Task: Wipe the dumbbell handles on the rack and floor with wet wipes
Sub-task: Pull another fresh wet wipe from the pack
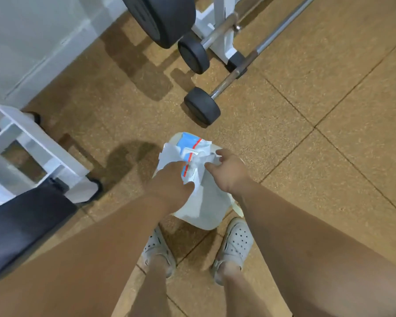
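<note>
Pinching a crumpled white wipe (pixel 200 161) between thumb and fingers, our right hand (pixel 229 172) is holding it at the mouth of the blue-and-white wet wipes pack (pixel 189 145), while our left hand (pixel 172 179) is gripping that pack from the side with its fingers curled on it. Both hands are working above a pale rounded thing (pixel 206 202), possibly a bucket or bag, standing between our clogs (pixel 234 245). Ahead, a dumbbell (pixel 202 105) is lying on the cork-coloured floor (pixel 306 156), its chrome handle untouched. A second dumbbell (pixel 193 53) is resting at the foot of the white rack (pixel 224 42), and a dark padded bench (pixel 21 225) is sitting to our left
</note>
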`<state>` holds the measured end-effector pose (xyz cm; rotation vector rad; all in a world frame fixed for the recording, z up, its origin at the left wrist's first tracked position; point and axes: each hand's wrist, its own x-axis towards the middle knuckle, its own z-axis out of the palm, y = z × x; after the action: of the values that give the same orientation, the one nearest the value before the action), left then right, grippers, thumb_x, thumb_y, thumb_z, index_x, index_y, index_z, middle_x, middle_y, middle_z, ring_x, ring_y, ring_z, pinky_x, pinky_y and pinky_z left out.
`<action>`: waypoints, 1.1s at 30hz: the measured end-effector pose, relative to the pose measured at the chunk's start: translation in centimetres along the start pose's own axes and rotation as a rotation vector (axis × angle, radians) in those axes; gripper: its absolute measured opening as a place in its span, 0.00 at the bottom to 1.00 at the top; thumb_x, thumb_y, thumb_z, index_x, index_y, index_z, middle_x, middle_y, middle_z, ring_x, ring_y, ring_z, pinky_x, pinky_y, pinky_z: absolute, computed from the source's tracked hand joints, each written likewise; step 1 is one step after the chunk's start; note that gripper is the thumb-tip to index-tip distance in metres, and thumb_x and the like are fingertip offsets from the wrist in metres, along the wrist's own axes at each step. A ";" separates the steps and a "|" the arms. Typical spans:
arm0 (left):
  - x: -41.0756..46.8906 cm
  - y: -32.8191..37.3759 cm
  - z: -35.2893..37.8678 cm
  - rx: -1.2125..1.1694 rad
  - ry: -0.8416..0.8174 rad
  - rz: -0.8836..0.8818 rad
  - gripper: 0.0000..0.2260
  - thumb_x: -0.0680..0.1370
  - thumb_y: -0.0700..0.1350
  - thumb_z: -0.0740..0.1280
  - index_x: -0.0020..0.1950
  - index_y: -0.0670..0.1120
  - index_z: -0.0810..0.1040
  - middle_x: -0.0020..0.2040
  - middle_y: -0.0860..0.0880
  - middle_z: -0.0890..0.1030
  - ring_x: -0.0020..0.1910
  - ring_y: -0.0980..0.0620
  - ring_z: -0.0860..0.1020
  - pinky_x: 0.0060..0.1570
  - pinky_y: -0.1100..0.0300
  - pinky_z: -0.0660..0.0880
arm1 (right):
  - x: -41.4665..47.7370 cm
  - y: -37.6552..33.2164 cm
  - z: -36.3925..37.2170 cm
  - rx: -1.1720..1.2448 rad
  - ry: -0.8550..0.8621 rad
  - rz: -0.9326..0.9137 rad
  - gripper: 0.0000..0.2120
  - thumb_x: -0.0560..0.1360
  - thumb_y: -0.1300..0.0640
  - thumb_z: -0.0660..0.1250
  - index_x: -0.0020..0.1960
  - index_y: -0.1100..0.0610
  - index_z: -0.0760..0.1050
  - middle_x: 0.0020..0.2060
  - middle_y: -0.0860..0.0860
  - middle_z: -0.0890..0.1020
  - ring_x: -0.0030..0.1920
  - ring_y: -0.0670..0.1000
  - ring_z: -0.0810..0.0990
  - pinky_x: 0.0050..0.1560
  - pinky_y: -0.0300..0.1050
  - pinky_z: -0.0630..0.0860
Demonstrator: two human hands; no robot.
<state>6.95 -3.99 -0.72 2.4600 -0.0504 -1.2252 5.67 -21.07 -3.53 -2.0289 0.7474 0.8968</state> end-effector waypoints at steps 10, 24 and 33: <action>2.7 -1.2 3.8 -0.031 -0.156 0.016 0.34 0.82 0.47 0.64 0.83 0.53 0.48 0.83 0.55 0.51 0.78 0.49 0.61 0.74 0.55 0.62 | 3.4 2.0 2.8 0.210 0.028 0.011 0.26 0.77 0.50 0.70 0.71 0.52 0.66 0.46 0.47 0.79 0.50 0.51 0.78 0.51 0.40 0.69; 3.3 -0.7 4.7 0.237 -0.254 0.060 0.36 0.82 0.49 0.60 0.83 0.52 0.41 0.80 0.61 0.35 0.79 0.49 0.58 0.68 0.45 0.70 | 0.3 2.1 0.0 0.497 0.262 -0.174 0.11 0.75 0.57 0.63 0.39 0.64 0.73 0.45 0.57 0.80 0.43 0.49 0.75 0.44 0.41 0.71; 3.5 1.5 5.2 0.390 -0.242 0.144 0.35 0.83 0.48 0.59 0.83 0.50 0.40 0.82 0.55 0.37 0.80 0.49 0.54 0.71 0.46 0.66 | -1.7 2.2 -2.8 0.661 0.515 -0.183 0.09 0.71 0.55 0.56 0.32 0.51 0.67 0.31 0.53 0.78 0.39 0.57 0.79 0.38 0.48 0.73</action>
<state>5.36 -7.78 -5.65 2.5486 -0.5727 -1.5606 4.00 -24.23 -1.78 -1.6802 0.9562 -0.0163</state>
